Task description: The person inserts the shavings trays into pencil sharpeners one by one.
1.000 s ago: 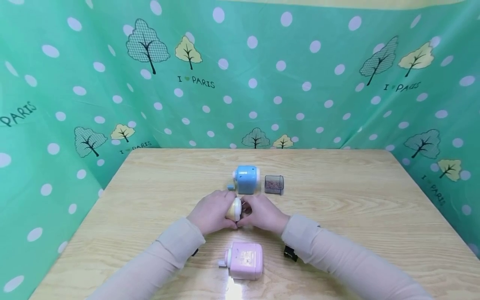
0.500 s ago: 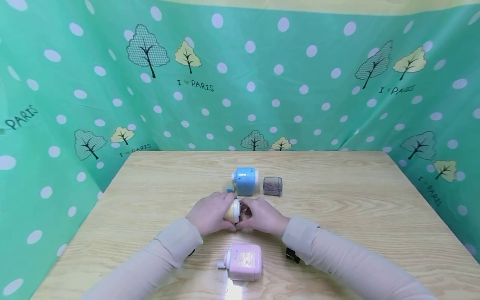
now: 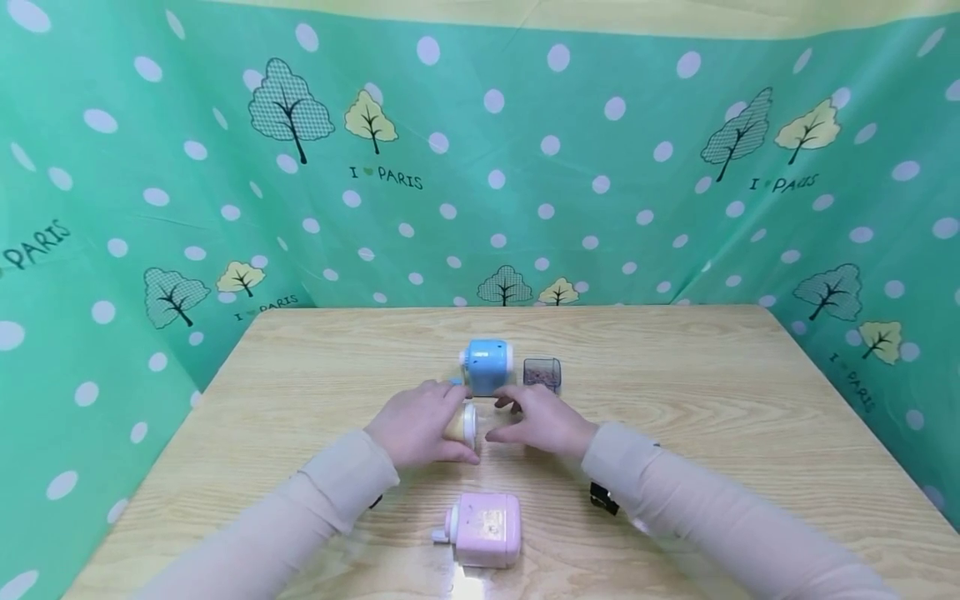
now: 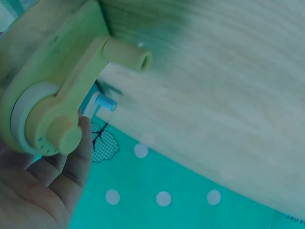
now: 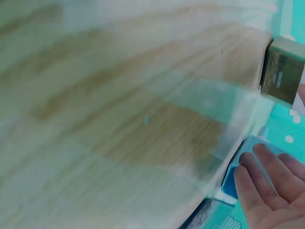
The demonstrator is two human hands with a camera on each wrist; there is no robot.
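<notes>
A loosened left hand (image 3: 417,423) might let the pale yellow plastic crank-handled pencil sharpener (image 3: 455,427) tip, while a careless forward sweep of your right hand (image 3: 547,423) could knock the glossy blue boxy sharpener (image 3: 487,367) or spill the reddish bits from the clear grey plastic drawer (image 3: 542,372), both lying just beyond it. Your left fingers and thumb wrap round the yellow body, in front of the blue one; your right hand holds nothing, its fingers spread, slightly bent and apart from the yellow sharpener's white end.
</notes>
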